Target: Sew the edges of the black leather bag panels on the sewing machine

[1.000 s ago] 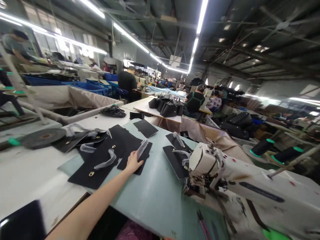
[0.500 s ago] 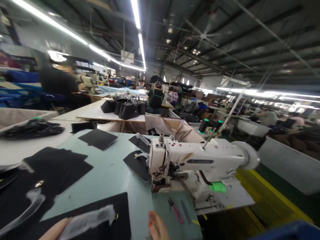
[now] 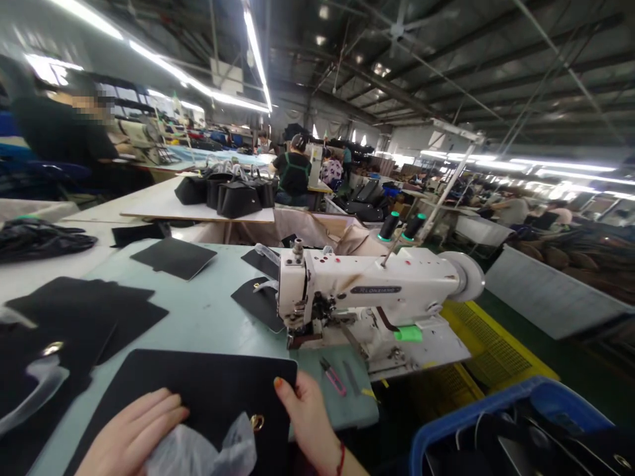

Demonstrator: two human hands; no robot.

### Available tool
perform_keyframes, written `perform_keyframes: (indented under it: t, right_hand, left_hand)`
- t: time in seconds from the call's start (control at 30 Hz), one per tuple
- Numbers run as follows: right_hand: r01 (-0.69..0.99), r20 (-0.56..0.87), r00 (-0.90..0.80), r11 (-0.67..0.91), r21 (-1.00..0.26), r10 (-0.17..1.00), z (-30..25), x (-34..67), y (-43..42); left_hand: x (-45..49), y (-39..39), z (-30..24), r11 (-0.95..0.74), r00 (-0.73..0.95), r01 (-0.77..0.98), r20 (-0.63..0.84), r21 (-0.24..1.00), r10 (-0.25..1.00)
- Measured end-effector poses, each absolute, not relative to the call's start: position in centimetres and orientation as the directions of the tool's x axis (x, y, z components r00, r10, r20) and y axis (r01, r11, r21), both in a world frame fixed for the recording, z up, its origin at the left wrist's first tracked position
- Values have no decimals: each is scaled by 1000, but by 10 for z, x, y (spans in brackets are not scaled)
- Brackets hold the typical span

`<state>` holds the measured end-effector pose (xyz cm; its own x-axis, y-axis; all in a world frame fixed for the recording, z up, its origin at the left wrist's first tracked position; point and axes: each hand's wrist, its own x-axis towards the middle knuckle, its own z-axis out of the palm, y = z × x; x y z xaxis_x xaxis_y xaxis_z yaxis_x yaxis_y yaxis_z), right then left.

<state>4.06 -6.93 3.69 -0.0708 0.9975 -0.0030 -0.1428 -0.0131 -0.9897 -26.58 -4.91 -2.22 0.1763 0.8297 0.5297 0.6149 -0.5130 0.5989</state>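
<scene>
A black leather bag panel (image 3: 218, 383) lies in front of me on the pale green table, fitted with a gold ring and a strap in clear plastic wrap (image 3: 203, 453). Flat across the panel's left part, my left hand (image 3: 133, 433) rests beside the wrapped strap with its fingers stretched out. Its thumb is hidden. My right hand (image 3: 312, 420) grips the panel's right edge, thumb on top and the other fingers mostly out of sight. Beyond the panel stands a white sewing machine (image 3: 367, 284), with pink thread snips (image 3: 333, 378) near it.
More black panels (image 3: 94, 311) are stacked at the left, one with a wrapped strap. Another panel (image 3: 173, 258) lies farther back. Finished black bags (image 3: 243, 197) stand on a white table behind. A blue bin (image 3: 421, 433) holding black pieces is at lower right. Co-workers sit in the background.
My right hand has come from the bare table to the panel's right edge and taken hold. The panel has shifted right, and my left hand now lies farther over it. The view has turned slightly right and down.
</scene>
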Motion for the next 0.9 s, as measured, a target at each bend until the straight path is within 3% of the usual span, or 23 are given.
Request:
perform_keyframes:
  t: [0.1, 0.2, 0.27, 0.33, 0.4, 0.5, 0.7, 0.9]
  right_hand:
    - [-8, 101, -19, 101, -995, 995, 59, 41, -68]
    - [107, 165, 49, 160, -981, 985, 66, 32, -63]
    - [127, 177, 105, 164, -978, 979, 64, 21, -61]
    - [92, 159, 152, 147, -985, 975, 59, 6, -62]
    - [19, 124, 158, 123, -992, 980, 54, -9, -66]
    - [-85, 86, 134, 98, -992, 987, 52, -25, -75]
    - [3, 127, 61, 127, -992, 990, 62, -20, -93]
    - [38, 184, -2, 184, -982, 983, 62, -21, -103]
  left_hand:
    - [-254, -60, -21, -468, 217, 710, 469, 527, 856]
    - [-237, -91, -41, -216, -88, 653, 355, 726, 931]
    - [-217, -120, -55, -22, -255, 397, 133, 918, 958]
    - [-193, -144, -58, 163, -221, 21, -154, 986, 963]
    - [-168, -154, -48, 304, -60, -316, -339, 899, 939]
    - [-145, -139, -20, 434, 200, -615, -402, 659, 894]
    - [-123, -93, 17, 506, 385, -793, -365, 339, 847]
    - [-113, -87, 18, 427, 258, -833, -436, 351, 862]
